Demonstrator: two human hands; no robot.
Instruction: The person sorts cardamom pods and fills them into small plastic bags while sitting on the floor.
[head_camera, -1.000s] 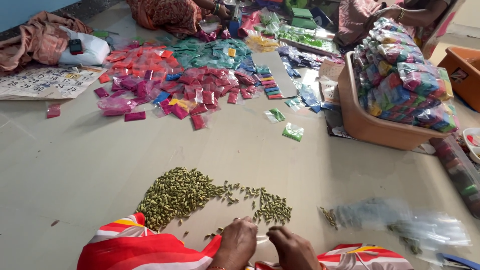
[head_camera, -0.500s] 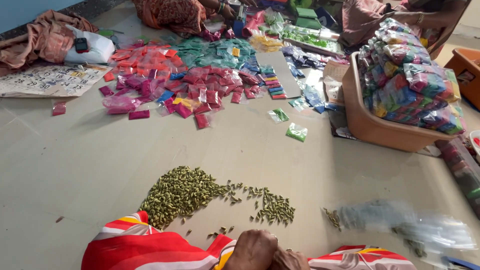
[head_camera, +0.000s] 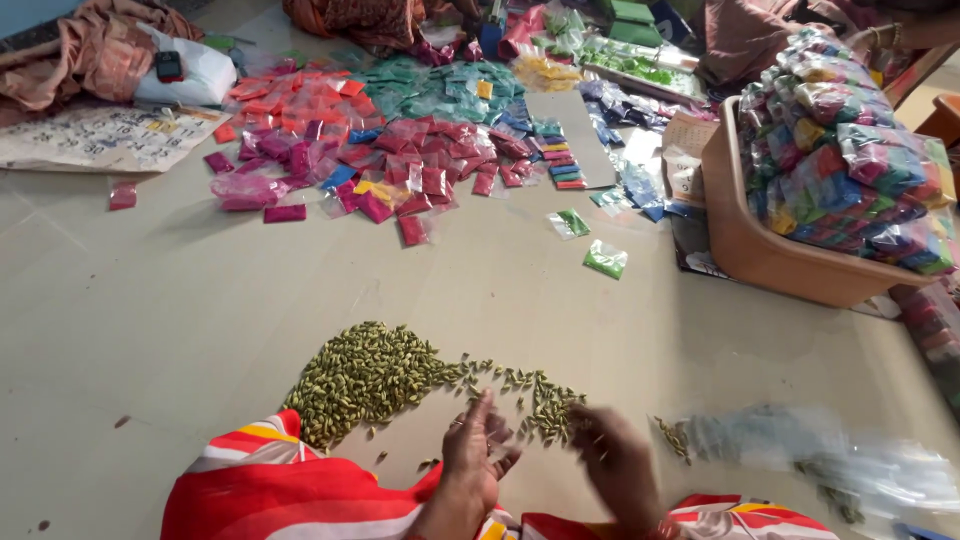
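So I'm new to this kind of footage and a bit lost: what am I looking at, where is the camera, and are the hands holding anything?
The camera sits on a person's head and looks down, so the two hands at the bottom are their own. The left hand and right hand reach over a heap of green pods spread on the floor. Both hands are blurred, so I cannot tell whether either holds anything. To the right lie clear bags, also blurred. Farther off are piles of small coloured packets, and a brown tub stacked with filled packets. The striped red cloth at the bottom is the person's clothing.
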